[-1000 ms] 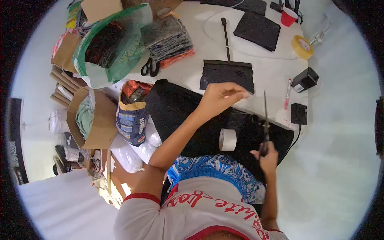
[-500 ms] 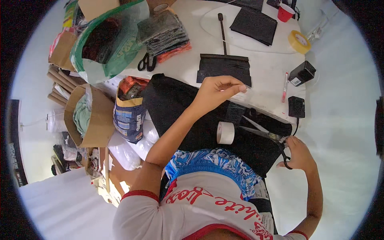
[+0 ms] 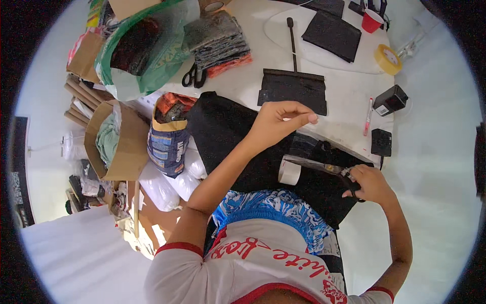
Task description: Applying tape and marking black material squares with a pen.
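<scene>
My right hand (image 3: 373, 183) is wrapped round the black handles of a pair of scissors (image 3: 329, 168). Their blades are together and point left, over a white roll of tape (image 3: 290, 172). My left hand (image 3: 286, 124) is raised above the table's front edge, thumb and fingertips pinched; anything between them is too small to make out. Under both hands, black fabric (image 3: 223, 129) covers my lap. Just beyond my left hand, a flat black piece (image 3: 293, 90) with a thin dark rod (image 3: 292, 45) lies on the white table (image 3: 344, 96).
Left on the table are a stack of packed dark pieces (image 3: 220, 43), black-handled scissors (image 3: 195, 76) and a green plastic bag (image 3: 144, 53). Yellow tape (image 3: 388, 59), a red cup (image 3: 372, 21), a pen (image 3: 368, 117) and a black box (image 3: 390, 100) sit right. A cardboard box (image 3: 124, 147) stands left.
The scissor blades have come together from being apart, and the right hand has moved slightly up and left. My left hand keeps its pinch. The whole view has shifted slightly.
</scene>
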Demonstrator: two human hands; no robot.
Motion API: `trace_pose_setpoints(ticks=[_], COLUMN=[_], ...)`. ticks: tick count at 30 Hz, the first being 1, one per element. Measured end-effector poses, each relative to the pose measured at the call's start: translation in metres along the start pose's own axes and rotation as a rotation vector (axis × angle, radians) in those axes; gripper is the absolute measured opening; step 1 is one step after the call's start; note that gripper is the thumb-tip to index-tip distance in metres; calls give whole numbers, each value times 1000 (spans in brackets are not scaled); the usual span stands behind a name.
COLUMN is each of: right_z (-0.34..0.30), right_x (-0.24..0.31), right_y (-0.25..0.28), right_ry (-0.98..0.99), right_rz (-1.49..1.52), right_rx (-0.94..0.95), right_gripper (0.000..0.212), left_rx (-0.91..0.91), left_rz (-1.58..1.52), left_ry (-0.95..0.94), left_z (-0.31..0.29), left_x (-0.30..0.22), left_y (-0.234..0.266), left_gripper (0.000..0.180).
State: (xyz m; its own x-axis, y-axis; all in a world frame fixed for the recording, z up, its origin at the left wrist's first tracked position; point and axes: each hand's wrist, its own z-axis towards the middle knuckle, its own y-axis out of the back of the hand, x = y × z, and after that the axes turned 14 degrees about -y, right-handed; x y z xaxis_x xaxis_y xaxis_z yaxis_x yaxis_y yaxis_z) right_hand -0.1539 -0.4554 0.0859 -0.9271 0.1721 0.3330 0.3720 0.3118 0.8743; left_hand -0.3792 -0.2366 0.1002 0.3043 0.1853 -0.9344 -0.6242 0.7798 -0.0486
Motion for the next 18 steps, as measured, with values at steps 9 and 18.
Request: trace_pose_setpoints(ticks=[9,18], right_z=[-22,-65], right_x=[-4,4], right_y=[-47,-137], right_ry=[-168,-129], right_rz=[19,179], right_rx=[-24,-273], right_gripper=[53,63], left_rx=[-314,-304], left_rz=[-185,-173], left_ry=[-115,-122], left_z=[15,20], left_x=[-19,-5], left_y=[25,19], left_gripper=[17,18])
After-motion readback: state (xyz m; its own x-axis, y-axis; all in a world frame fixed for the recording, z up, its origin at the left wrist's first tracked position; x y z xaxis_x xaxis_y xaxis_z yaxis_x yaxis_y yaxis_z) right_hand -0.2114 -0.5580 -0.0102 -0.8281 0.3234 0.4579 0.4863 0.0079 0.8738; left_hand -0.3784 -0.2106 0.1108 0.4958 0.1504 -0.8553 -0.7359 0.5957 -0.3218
